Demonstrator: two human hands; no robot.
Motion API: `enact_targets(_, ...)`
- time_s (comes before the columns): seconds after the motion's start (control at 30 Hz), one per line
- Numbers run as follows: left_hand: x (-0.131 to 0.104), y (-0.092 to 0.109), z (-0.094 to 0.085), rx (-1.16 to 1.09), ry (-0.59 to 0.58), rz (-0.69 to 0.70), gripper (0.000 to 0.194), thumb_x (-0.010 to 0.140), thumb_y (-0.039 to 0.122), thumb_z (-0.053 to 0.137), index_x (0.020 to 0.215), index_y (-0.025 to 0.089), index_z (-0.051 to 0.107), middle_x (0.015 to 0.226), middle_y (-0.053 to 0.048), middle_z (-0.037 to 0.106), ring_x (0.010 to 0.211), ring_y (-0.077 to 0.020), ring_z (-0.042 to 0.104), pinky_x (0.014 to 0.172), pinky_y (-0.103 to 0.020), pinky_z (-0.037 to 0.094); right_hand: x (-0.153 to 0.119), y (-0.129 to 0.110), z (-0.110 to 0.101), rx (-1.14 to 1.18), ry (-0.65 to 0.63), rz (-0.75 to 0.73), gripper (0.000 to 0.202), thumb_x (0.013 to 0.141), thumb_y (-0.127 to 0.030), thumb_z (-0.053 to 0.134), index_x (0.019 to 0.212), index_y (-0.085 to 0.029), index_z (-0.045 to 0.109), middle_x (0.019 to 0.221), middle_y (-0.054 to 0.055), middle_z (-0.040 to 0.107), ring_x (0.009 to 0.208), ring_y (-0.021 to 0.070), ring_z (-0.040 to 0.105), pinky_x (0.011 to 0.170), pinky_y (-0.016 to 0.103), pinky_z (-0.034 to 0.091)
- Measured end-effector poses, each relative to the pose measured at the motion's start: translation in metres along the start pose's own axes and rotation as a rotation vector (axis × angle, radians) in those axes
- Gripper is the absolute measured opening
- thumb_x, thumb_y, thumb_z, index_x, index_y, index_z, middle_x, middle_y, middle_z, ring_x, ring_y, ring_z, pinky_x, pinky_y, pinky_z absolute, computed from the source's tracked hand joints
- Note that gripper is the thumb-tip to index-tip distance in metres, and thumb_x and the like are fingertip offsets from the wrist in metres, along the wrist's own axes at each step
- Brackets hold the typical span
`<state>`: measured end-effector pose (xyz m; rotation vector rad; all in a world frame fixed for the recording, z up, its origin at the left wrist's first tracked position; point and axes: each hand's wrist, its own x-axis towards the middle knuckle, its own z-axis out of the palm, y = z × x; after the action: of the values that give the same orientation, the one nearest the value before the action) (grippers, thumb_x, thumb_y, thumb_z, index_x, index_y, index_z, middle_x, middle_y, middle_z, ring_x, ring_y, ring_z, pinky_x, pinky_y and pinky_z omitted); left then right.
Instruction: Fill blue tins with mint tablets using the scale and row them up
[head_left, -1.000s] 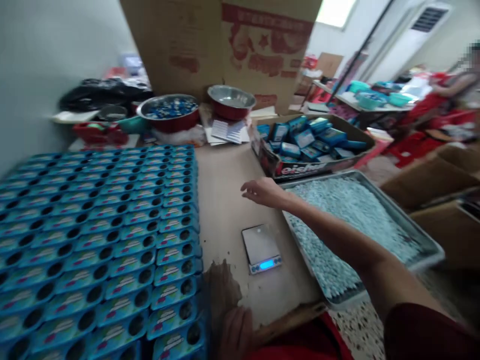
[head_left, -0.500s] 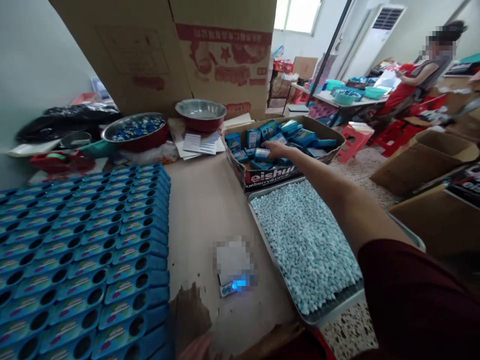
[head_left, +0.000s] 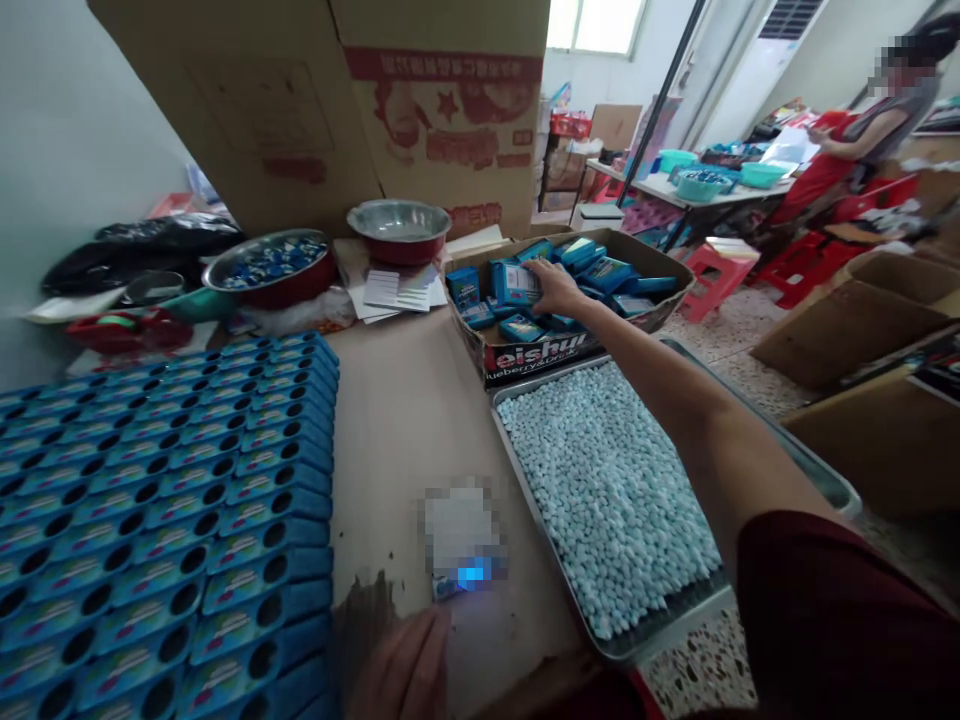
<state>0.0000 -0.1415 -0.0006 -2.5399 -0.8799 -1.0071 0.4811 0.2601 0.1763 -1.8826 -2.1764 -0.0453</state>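
Note:
My right hand point(head_left: 555, 288) reaches into the printed carton point(head_left: 540, 352), its fingers closed on a blue candy box point(head_left: 516, 283) whose printed back faces me. Other blue candy boxes point(head_left: 606, 272) lie jumbled around it. My left hand point(head_left: 409, 660) is low in the view by the table's near edge, fingers stretched loosely side by side with nothing seen in them. Just beyond its fingertips sits a small scale point(head_left: 459, 530) with a lit blue display, partly blurred out. Under my right forearm, a metal tray point(head_left: 529, 480) holds many pale blue candies point(head_left: 615, 490).
Rows of blue boxes with dark round openings point(head_left: 165, 500) fill the left side. Behind them stand a bowl of small blue packets point(head_left: 274, 262), a metal bowl point(head_left: 399, 222), paper cards point(head_left: 401, 290) and a tall cardboard box point(head_left: 442, 120). A person point(head_left: 885, 140) stands far right near red stools point(head_left: 712, 275).
My right hand has closed on a candy box and tilted it up inside the carton. My left hand has come further into view at the bottom, toward the scale. The view has shifted slightly.

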Motion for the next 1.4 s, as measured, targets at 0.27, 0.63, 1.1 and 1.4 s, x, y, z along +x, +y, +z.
enact_targets(0.27, 0.087, 0.033, 0.018, -0.530, 0.168, -0.828, 0.053, 0.103, 0.039, 0.087, 0.152, 0.029, 0.071, 0.139, -0.012, 0.083, 0.122, -0.0289, 0.084, 0.105, -0.042, 0.070, -0.188, -0.076, -0.034, 0.326, 0.099, -0.372, 0.105, 0.070, -0.024, 0.093, 0.168, -0.028, 0.057, 0.146, 0.012, 0.060, 0.136, 0.0381, 0.061, 0.119, 0.056, 0.057)
enact_targets(0.63, 0.202, 0.038, 0.051, -1.598, -0.031, -1.279, 0.057, 0.105, 0.071, 0.071, 0.138, 0.024, 0.065, 0.122, -0.008, 0.079, 0.079, -0.0149, 0.071, 0.062, -0.023, 0.056, -0.313, -0.157, -0.059, 0.637, -0.186, -0.592, 0.110, 0.084, -0.024, 0.099, 0.180, -0.041, 0.049, 0.162, 0.011, 0.054, 0.116, 0.0266, 0.067, 0.097, 0.041, 0.065)
enact_targets(1.1, 0.179, 0.039, 0.004, -0.578, -0.322, -0.740, 0.041, 0.086, 0.054, 0.089, 0.108, 0.022, 0.075, 0.087, -0.002, 0.075, 0.078, -0.0229, 0.067, 0.078, -0.033, 0.051, -0.332, -0.127, -0.031, 0.605, -0.138, -0.308, 0.045, 0.102, -0.050, 0.091, 0.138, -0.024, 0.082, 0.119, 0.009, 0.078, 0.101, 0.0254, 0.070, 0.090, 0.039, 0.053)
enact_targets(1.4, 0.166, 0.023, 0.022, -0.557, -0.114, -0.904, 0.041, 0.078, 0.042, 0.091, 0.107, 0.024, 0.070, 0.096, -0.003, 0.079, 0.087, -0.0253, 0.074, 0.084, -0.034, 0.059, -0.399, -0.075, 0.024, 0.031, -0.231, -0.412, 0.062, 0.107, -0.050, 0.079, 0.163, -0.026, 0.069, 0.181, 0.023, 0.052, 0.167, 0.0486, 0.046, 0.131, 0.072, 0.044)
